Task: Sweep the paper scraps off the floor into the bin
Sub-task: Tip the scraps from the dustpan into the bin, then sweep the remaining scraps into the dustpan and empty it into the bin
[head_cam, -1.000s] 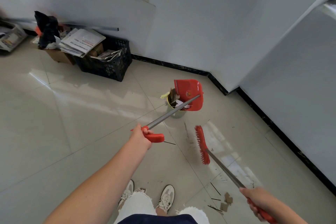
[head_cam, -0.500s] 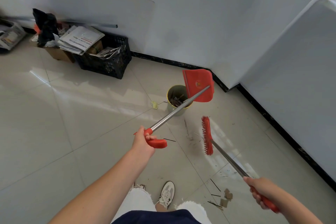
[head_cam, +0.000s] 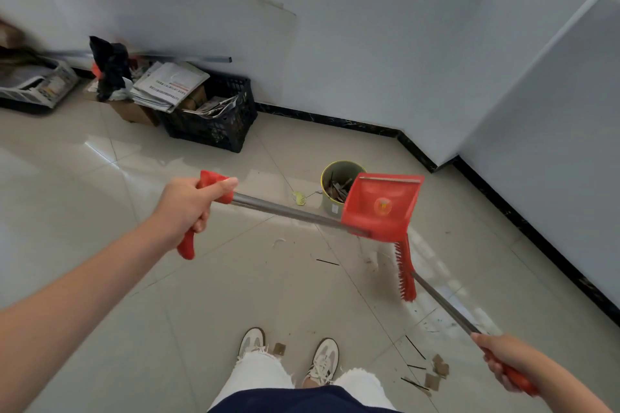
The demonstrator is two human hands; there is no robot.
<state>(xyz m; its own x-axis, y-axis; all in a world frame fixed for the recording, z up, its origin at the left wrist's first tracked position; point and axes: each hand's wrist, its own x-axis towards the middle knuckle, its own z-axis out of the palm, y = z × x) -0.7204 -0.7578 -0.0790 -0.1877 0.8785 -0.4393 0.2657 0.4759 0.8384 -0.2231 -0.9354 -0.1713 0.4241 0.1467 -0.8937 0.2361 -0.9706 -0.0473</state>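
My left hand grips the red handle of a long-handled red dustpan, held in the air with its pan just right of the small yellow-rimmed bin. Paper and card pieces fill that bin. The red handle of a red broom is in my right hand, and its brush head hangs below the pan over the tiles. Brown paper scraps and thin dark strips lie on the floor by my right foot. One scrap lies between my shoes. A yellow scrap lies left of the bin.
A black crate with newspapers and cardboard boxes stands against the far wall on the left. A white basket sits at the far left. White walls with black skirting close the corner behind the bin and run along the right.
The dustpan swung away from over the bin to its right and lower, my left hand rising and turning the handle. The broom head shifted right, under the pan. The view tilted down.
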